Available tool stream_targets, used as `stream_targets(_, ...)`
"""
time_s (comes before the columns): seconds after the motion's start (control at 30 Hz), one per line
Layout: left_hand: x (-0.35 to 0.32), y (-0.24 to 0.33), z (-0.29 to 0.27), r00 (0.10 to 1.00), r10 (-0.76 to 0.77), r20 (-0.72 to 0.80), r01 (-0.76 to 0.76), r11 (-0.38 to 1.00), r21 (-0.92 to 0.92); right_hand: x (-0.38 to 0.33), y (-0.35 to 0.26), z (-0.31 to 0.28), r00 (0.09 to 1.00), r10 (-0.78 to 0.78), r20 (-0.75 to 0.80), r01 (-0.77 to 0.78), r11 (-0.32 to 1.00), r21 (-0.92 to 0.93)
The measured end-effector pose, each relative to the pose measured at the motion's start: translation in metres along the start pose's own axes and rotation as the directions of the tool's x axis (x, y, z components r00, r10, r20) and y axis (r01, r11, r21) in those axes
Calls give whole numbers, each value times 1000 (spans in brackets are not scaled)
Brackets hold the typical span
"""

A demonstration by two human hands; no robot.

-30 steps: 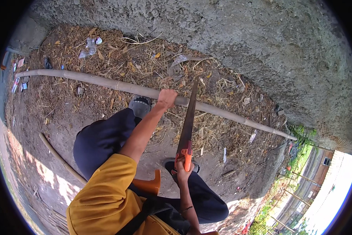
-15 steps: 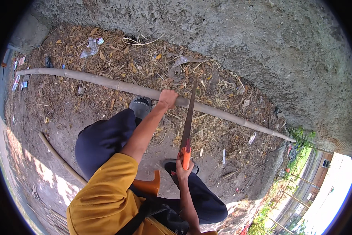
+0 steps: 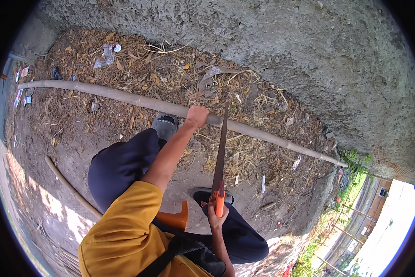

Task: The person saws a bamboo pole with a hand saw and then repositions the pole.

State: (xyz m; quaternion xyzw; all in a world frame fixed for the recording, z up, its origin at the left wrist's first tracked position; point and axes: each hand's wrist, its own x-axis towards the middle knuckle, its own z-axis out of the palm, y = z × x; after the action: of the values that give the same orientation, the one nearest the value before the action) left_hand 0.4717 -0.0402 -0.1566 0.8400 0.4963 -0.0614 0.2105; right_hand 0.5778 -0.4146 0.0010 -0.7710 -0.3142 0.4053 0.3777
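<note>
A long bamboo pole (image 3: 129,98) runs across in front of me, its left part farther away and its right end by green plants. My left hand (image 3: 198,116) is wrapped round the pole near its middle. In my right hand (image 3: 217,213), close to my right knee, is the orange handle of a handsaw (image 3: 221,157). The saw's long dark blade reaches away from me and lies across the pole, just right of my left hand. Whether the teeth have cut into the pole is too small to tell.
A rough grey wall (image 3: 281,37) rises on the far side. Dry leaves, straw and plastic scraps (image 3: 106,55) litter the ground. Another pole (image 3: 71,187) lies at my left. My grey shoe (image 3: 165,124) is beside the long pole, and an orange curved object (image 3: 177,217) is under me.
My right hand has drawn the saw back toward me, so less of the blade reaches past the pole. My left hand has kept its place on the pole.
</note>
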Motion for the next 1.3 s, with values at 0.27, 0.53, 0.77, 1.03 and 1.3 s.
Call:
stream_targets(0.27, 1, 0, -3, 1000, -4, 9, 4, 1000, -2, -5, 35, -9, 999, -49, 2, 48, 991, 122)
stream_targets(0.53, 2, -2, -6, 999, -14, 40, 14, 1000, -10, -18, 39, -11, 1000, 5, 0, -4, 976, 218)
stream_targets(0.77, 4, -2, -8, 998, -11, 67, 11, 1000, -9, -21, 36, -11, 999, -14, 45, 2, 965, 261)
stream_targets(1.03, 5, 0, -10, 996, -15, 89, 17, 1000, -23, -26, 39, -15, 998, 44, 39, -51, 976, 210)
stream_targets(1.3, -3, 3, -3, 1000, -22, 18, 23, 999, -44, 65, 6, 24, 1000, 20, 2, -20, 945, 326)
